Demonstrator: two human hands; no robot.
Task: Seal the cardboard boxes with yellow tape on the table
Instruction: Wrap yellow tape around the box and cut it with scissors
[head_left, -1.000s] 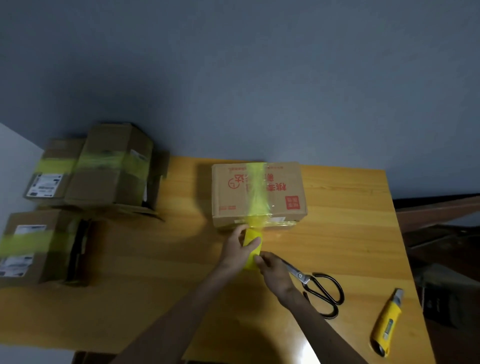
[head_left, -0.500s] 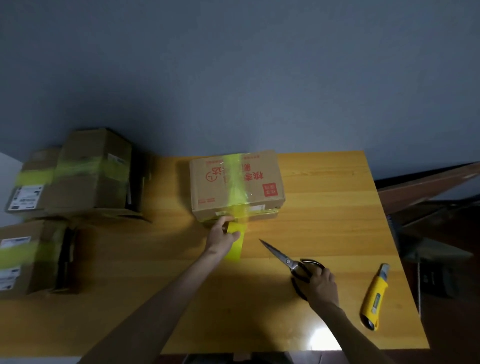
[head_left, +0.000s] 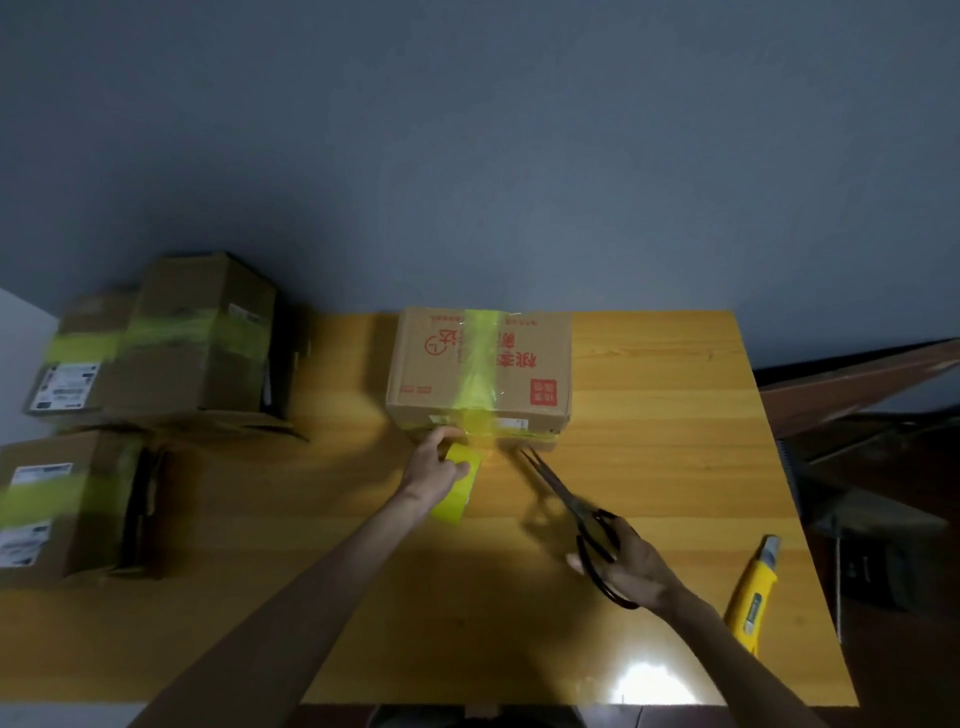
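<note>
Several brown cardboard cartons on a smooth, glossy wooden bench (head_left: 649, 467): taped boxes (head_left: 182, 358) grouped at left, one printed box (head_left: 431, 374) mid-bench under a shiny yellow strip (head_left: 480, 364). Left hand (head_left: 434, 467) gripping the tape roll (head_left: 460, 483) just before its near face; right hand (head_left: 631, 569) closed round black scissors (head_left: 561, 488), steel points aimed at the tape. Risks: slack film wrinkling, a crooked snip, a nick to the holding hand.

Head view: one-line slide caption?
Left hand holds yellow tape roll at the taped cardboard box; right hand points scissors at the strip.
</note>
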